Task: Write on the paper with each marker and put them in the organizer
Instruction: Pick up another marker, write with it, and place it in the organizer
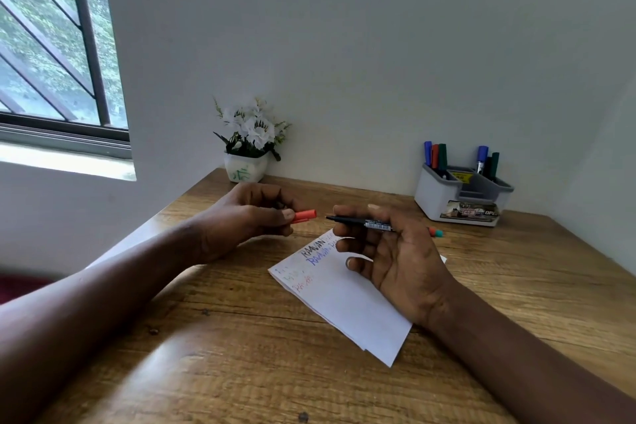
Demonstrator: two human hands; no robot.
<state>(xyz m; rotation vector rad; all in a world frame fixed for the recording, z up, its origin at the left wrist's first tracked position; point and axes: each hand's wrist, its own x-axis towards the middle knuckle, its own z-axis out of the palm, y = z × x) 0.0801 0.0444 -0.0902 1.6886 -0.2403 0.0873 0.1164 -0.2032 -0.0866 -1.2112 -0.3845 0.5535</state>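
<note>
Above the paper [339, 293] on a wooden desk [213, 337], the left hand [247, 217] curls around a red cap [304, 215], pinched at thumb and fingertips. Just right of it, the right hand [395, 251] grips an uncapped marker [364, 222], palm up, tip pointing at the cap. Beyond the paper's right side stands the organizer [461, 196] holding markers.
</note>
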